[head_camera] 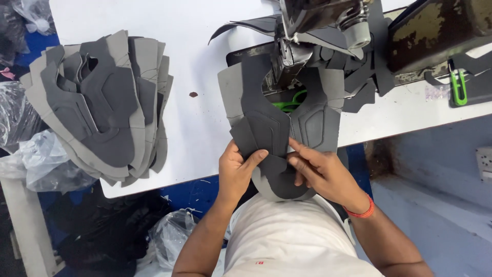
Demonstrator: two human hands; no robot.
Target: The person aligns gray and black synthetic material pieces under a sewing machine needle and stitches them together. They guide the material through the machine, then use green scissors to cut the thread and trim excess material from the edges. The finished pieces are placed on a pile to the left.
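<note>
Two bare hands grip one grey U-shaped shoe-upper panel of layered synthetic fabric point(279, 131) at its near, rounded end, which overhangs the near edge of the white tabletop point(205, 123). The left hand point(237, 172) is closed on the panel's near-left edge, thumb on top and pressed onto the dark overlay. The right hand point(320, 172) is closed on the panel's near-right edge, with its fingers laid flat across the seam area; a red band point(361, 211) circles that wrist. Below the panel, nearest the camera, the person's white shirt point(292, 241) fills the lower centre.

From the hands, the panel runs away across the tabletop, its two arms spreading left and right. The far ends of these arms lie at the base of the dark metal sewing machine head point(307, 31), which stands directly beyond the panel. A green loop-handled object point(288, 104) shows through the panel's central opening.

Left of the panel, well apart from it, a fanned stack of similar grey upper panels point(102, 102) rests on the tabletop, partly overhanging its left edge. Between the stack and the panel a small dark spot point(193, 94) marks the surface. Right of the panel, beyond the machine, loose dark grey cut pieces point(366, 82) lie near a green clip-shaped tool point(458, 82). Left of the stack, off the tabletop, sit crumpled clear plastic bags point(36, 159).
</note>
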